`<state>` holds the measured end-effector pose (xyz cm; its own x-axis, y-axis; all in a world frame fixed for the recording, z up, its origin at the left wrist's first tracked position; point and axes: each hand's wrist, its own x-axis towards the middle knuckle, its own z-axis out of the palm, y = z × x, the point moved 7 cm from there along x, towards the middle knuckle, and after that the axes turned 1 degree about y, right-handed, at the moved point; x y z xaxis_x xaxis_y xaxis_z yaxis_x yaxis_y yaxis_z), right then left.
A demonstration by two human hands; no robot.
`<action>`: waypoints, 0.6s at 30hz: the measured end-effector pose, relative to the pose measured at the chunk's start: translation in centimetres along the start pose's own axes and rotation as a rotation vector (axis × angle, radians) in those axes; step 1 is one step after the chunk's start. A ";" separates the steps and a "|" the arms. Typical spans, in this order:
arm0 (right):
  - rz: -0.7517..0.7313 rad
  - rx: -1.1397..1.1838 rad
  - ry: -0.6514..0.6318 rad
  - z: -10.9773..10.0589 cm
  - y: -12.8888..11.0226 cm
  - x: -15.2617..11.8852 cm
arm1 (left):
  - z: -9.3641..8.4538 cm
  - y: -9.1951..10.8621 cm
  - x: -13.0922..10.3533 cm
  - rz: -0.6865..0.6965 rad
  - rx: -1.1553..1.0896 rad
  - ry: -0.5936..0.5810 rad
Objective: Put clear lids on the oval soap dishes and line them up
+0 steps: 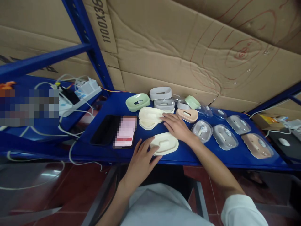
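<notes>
My left hand (143, 160) has its fingers spread, with fingertips at the left edge of a cream oval plastic piece (168, 146) with a raised middle, lying near the table's front edge. Further back, my right hand (178, 127) reaches left with fingers stretched out. Its fingertips touch the right end of a cream oval tray (150, 115), which lies over other cream pieces. The underside of that contact is hidden. Just beyond the right hand is a peach soap dish (187, 115). A green soap dish (138, 102) and a grey one (160, 93) stand behind.
Left of my hands lie a dark phone (103, 130) and a phone with a lit screen (125, 131). Several clear-covered dishes, including a grey one (225, 137) and a peach one (257, 146), fill the right side. A power strip (80, 97) trails white cables at far left. Cardboard (164, 47) backs the table.
</notes>
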<state>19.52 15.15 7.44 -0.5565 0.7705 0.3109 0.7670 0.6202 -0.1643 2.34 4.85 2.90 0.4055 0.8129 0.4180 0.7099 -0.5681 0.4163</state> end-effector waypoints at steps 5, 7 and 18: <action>0.164 -0.284 -0.037 0.7 4.6 5.6 | -0.2 -0.8 -0.2 0.001 -0.089 0.011; 0.210 -0.341 -0.069 0.8 6.2 6.5 | -0.2 -1.0 -0.3 -0.007 -0.111 0.013; 0.170 0.055 0.141 -3.7 5.8 1.5 | 0.0 -2.0 -0.1 -0.158 -0.265 -0.021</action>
<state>24.33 19.33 10.46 -0.3674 0.8391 0.4012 0.8254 0.4930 -0.2752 0.85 5.93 2.02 0.3158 0.8949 0.3153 0.5911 -0.4455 0.6724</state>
